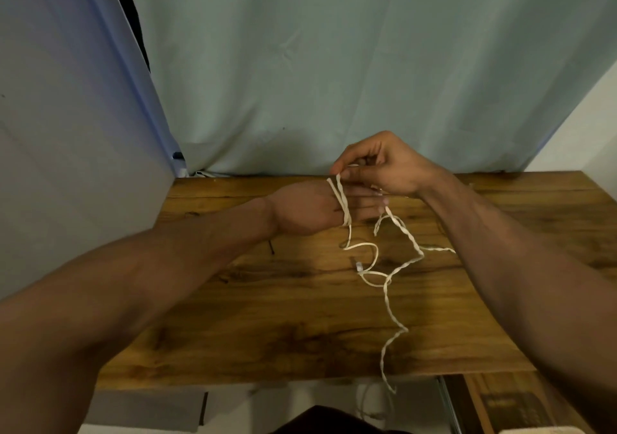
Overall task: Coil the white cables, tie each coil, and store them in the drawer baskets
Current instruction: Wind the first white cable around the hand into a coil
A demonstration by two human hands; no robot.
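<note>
A white cable [387,286] trails in loose bends across the wooden desk [267,316] and hangs over its front edge. My left hand [310,208] is held flat above the desk with its fingers straight, and two turns of the cable are wrapped across it. Just above and to its right, my right hand [380,163] pinches the cable between thumb and fingers at the top of the wraps. One connector end [359,265] lies on the desk below the hands.
A pale curtain [334,66] hangs behind the desk and a grey panel [66,133] stands at the left. A small dark tie [271,246] lies on the desk under my left wrist. An open wooden drawer [507,403] shows at the bottom right.
</note>
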